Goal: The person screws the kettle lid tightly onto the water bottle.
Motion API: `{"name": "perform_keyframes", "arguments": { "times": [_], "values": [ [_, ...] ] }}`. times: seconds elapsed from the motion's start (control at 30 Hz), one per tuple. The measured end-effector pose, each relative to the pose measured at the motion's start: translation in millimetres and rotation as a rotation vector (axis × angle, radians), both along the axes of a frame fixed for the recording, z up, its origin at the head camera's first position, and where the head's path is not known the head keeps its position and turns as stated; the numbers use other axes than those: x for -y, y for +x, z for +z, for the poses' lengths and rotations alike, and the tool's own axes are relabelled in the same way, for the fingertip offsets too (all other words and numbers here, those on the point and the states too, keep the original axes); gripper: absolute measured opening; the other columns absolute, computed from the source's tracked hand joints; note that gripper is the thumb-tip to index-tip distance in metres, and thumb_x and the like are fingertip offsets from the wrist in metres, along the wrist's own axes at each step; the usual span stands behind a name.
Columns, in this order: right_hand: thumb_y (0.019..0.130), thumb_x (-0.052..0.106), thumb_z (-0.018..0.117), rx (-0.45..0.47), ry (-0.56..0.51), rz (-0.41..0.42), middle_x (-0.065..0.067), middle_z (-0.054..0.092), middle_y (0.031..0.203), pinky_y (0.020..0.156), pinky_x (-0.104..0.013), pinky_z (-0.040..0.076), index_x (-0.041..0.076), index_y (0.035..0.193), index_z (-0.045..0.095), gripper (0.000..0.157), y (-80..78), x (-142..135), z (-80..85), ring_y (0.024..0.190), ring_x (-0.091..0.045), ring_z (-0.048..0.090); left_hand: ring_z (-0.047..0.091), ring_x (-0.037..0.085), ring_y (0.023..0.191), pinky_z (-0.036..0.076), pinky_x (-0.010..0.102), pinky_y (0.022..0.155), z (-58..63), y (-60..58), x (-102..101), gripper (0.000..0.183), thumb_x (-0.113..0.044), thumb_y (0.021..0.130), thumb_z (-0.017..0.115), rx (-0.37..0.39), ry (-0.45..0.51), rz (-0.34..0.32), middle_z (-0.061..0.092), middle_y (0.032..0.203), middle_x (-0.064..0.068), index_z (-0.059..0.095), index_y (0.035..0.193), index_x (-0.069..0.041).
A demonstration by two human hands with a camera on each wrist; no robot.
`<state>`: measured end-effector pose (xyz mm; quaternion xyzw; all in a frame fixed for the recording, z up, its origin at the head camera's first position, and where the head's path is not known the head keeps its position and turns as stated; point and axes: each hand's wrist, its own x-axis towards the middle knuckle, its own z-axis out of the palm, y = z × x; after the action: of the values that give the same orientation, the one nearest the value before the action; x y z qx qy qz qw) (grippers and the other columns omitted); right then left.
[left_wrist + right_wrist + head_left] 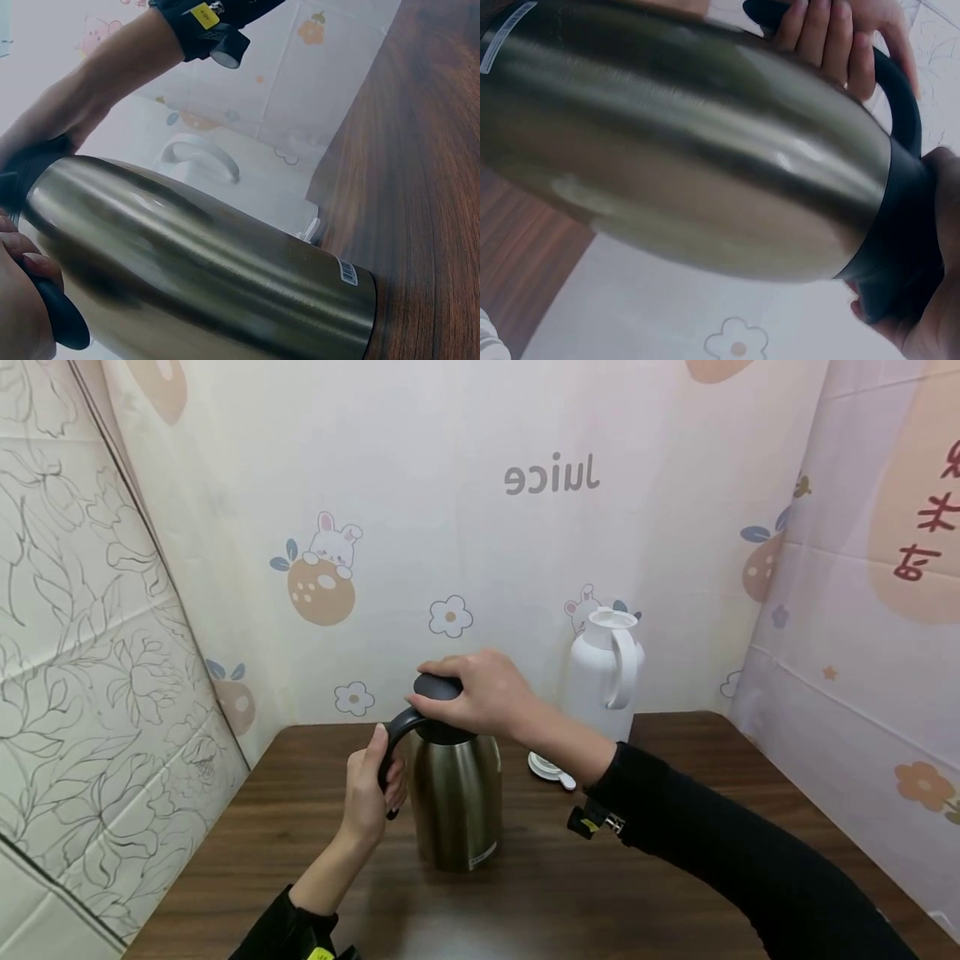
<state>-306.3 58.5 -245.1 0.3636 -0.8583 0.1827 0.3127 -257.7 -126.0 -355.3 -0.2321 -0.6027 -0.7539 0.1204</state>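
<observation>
A bronze-coloured metal thermos jug (456, 802) with a black top stands upright on the wooden table. My left hand (366, 795) grips its black handle (402, 724) on the left side, fingers wrapped round and thumb up along it. From above, my right hand (491, 695) holds the black lid (437, 687), thumb on the near side and fingers on the far side. In the left wrist view a barcode sticker (347, 271) shows low on the jug's body. The right wrist view has the left fingers (817, 37) curled round the handle, close to the metal wall.
Behind and to the right stands a white jug (588, 693) with its mouth uncovered and its handle facing forward. A white lid (545, 767) lies on the wooden table (300, 860) in front of it, partly hidden by my right forearm. Printed cloth walls enclose the back and sides.
</observation>
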Motion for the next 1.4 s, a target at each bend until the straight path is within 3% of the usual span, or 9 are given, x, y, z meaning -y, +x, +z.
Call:
{"name": "perform_keyframes", "arguments": {
  "times": [0.17,0.27,0.53,0.7,0.8,0.93,1.1,1.23,1.4],
  "values": [
    [0.084,0.055,0.065,0.018,-0.004,-0.024,0.01,0.072,0.08,0.051,-0.026,0.044,0.024,0.105,0.077,0.039,3.3,3,-0.4,0.06,-0.005,0.054,0.025,0.01,0.032,0.013,0.045,0.032,-1.1,-0.9,1,0.069,-0.042,0.107,0.032,0.001,0.001,-0.007,0.03,0.041,-0.007,0.026,0.06,0.007],
    [0.084,0.06,0.064,0.062,0.037,0.008,0.01,0.074,0.088,0.055,-0.025,0.046,0.024,0.113,0.075,0.048,0.2,-1,2.4,0.066,-0.003,0.056,0.025,0.011,0.032,0.014,0.043,0.031,-1.6,-1.8,2,0.068,-0.042,0.107,0.032,-0.002,-0.001,-0.019,0.03,0.041,-0.007,0.026,0.06,0.007],
    [0.083,0.055,0.07,0.155,0.142,0.302,0.009,0.069,0.121,0.071,-0.024,0.054,0.023,0.127,0.067,0.054,-21.8,-18,12.7,0.092,0.005,0.061,0.024,0.011,0.031,0.014,0.041,0.029,-2.8,-3.9,3,0.066,-0.04,0.108,0.031,-0.027,0.014,-0.066,0.031,0.041,-0.009,0.028,0.06,0.004],
    [0.083,0.043,0.076,0.225,0.065,0.436,0.005,0.07,0.12,0.074,-0.029,0.055,0.023,0.123,0.07,0.045,-25.4,-19,14.3,0.096,0.001,0.062,0.024,0.012,0.03,0.015,0.039,0.028,-3.8,-3.8,2,0.065,-0.04,0.108,0.031,-0.029,0.014,-0.073,0.03,0.041,-0.009,0.027,0.059,0.003],
    [0.082,0.028,0.079,0.232,0.0,0.471,-0.003,0.074,0.113,0.074,-0.033,0.056,0.015,0.115,0.074,0.036,-13.5,-16,19.4,0.095,-0.006,0.065,0.024,0.013,0.03,0.016,0.04,0.028,-3.3,-3.5,1,0.066,-0.041,0.107,0.032,-0.027,0.01,-0.066,0.03,0.041,-0.007,0.028,0.059,0.004],
    [0.08,0.015,0.08,0.242,-0.063,0.453,-0.01,0.075,0.108,0.073,-0.035,0.057,0.008,0.109,0.077,0.03,3.2,-12,24.9,0.093,-0.013,0.068,0.024,0.013,0.031,0.015,0.04,0.029,-2.5,-2.8,0,0.067,-0.042,0.107,0.033,-0.018,0.016,-0.038,0.03,0.041,-0.008,0.028,0.06,0.004],
    [0.08,0.02,0.08,0.227,-0.101,0.416,-0.004,0.076,0.106,0.069,-0.031,0.057,0.014,0.106,0.078,0.028,-5.3,-10,15.6,0.088,-0.005,0.068,0.025,0.013,0.031,0.016,0.04,0.029,-2.1,-0.6,-1,0.067,-0.04,0.108,0.032,-0.013,0.007,-0.001,0.03,0.042,-0.007,0.028,0.06,0.006],
    [0.08,0.032,0.078,0.221,-0.1,0.323,0.007,0.075,0.108,0.064,-0.024,0.056,0.023,0.107,0.078,0.028,-13.4,-8,6.9,0.08,0.004,0.065,0.025,0.014,0.032,0.017,0.041,0.029,-1.6,2.4,-2,0.068,-0.041,0.108,0.032,-0.015,-0.01,0.022,0.03,0.042,-0.006,0.029,0.06,0.007],
    [0.082,0.041,0.073,0.225,-0.102,0.178,0.011,0.075,0.104,0.061,-0.024,0.053,0.022,0.108,0.078,0.032,-5.4,-1,5.2,0.076,0.002,0.062,0.025,0.014,0.032,0.018,0.042,0.03,-0.8,5.6,-3,0.069,-0.042,0.107,0.032,-0.017,-0.023,0.049,0.03,0.042,-0.006,0.029,0.06,0.009]
  ]
}}
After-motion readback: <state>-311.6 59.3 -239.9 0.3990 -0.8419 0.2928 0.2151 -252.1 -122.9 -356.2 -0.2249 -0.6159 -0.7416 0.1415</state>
